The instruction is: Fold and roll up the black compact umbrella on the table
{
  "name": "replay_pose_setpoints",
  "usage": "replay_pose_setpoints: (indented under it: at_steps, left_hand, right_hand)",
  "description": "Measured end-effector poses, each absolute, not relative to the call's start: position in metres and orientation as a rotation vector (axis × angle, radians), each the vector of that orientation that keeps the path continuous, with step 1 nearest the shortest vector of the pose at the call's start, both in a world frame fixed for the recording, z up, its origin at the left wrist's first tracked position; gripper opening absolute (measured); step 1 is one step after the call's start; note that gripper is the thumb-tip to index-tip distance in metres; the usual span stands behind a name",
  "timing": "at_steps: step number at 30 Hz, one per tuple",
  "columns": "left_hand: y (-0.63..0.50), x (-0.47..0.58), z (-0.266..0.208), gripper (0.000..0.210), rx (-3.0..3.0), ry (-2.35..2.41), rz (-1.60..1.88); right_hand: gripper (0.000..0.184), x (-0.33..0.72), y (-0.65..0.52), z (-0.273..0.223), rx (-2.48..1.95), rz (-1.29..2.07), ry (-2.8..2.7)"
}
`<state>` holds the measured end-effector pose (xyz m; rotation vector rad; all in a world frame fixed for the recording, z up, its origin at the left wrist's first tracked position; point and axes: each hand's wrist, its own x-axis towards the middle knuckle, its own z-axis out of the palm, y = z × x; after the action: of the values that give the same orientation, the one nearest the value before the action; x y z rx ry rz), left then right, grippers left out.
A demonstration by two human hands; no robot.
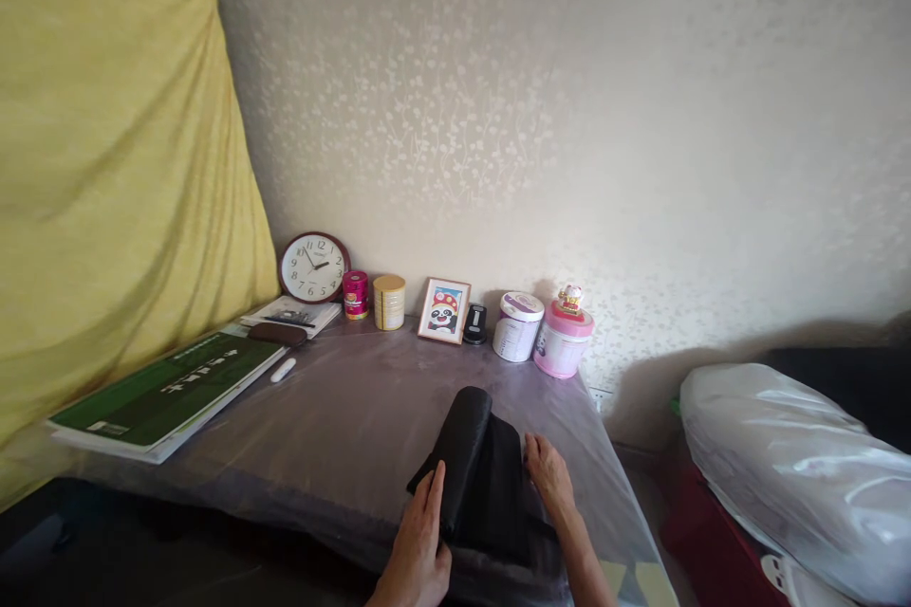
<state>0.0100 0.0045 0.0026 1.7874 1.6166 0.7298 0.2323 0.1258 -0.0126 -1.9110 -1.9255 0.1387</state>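
Observation:
A roll of thin black sheet [466, 441], perhaps plastic bags, rests near the front of the covered table, its loose end [504, 493] spread out to the right. My left hand [425, 531] grips the near left side of the roll, fingers along it and thumb underneath. At the right edge of the loose end, my right hand [549, 474] is closed with curled fingers, apparently pinching that edge. Its fingertips are partly hidden.
Along the wall stand a clock [314, 267], a pink can [355, 295], a yellow can [389, 303], a panda picture frame [444, 311] and two tubs [518, 327]. A green book [175, 387] lies left. A plastic-covered bundle [797, 465] sits right of the table.

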Motion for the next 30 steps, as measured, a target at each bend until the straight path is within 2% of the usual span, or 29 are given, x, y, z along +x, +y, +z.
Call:
replay_pose_setpoints:
  at_steps: [6, 10, 13, 17, 21, 30]
  left_hand:
    - [0.007, 0.003, -0.011, 0.084, 1.729, 1.484, 0.932]
    - [0.008, 0.001, -0.014, 0.086, 1.729, 1.472, 0.914]
    - [0.008, 0.002, -0.015, 0.085, 1.731, 1.477, 0.901]
    - [0.008, 0.002, -0.016, 0.086, 1.728, 1.491, 0.906]
    - [0.008, 0.003, -0.013, 0.087, 1.739, 1.512, 0.872]
    - [0.008, 0.008, -0.006, 0.09, 1.799, 1.64, 0.69]
  right_hand:
    - [0.03, 0.23, 0.131, -0.007, -1.962, 0.131, -1.977]
    - [0.019, 0.226, 0.14, -0.008, -1.985, 0.219, -1.846]
    - [0.032, 0.223, 0.147, -0.008, -2.007, 0.313, -1.71]
    - [0.036, 0.22, 0.15, -0.009, -1.965, 0.437, -1.576]
    - [0.049, 0.215, 0.149, -0.013, -1.883, 0.619, -1.434]
    - [0.023, 0.224, 0.136, -0.017, -1.849, 0.46, -1.416]
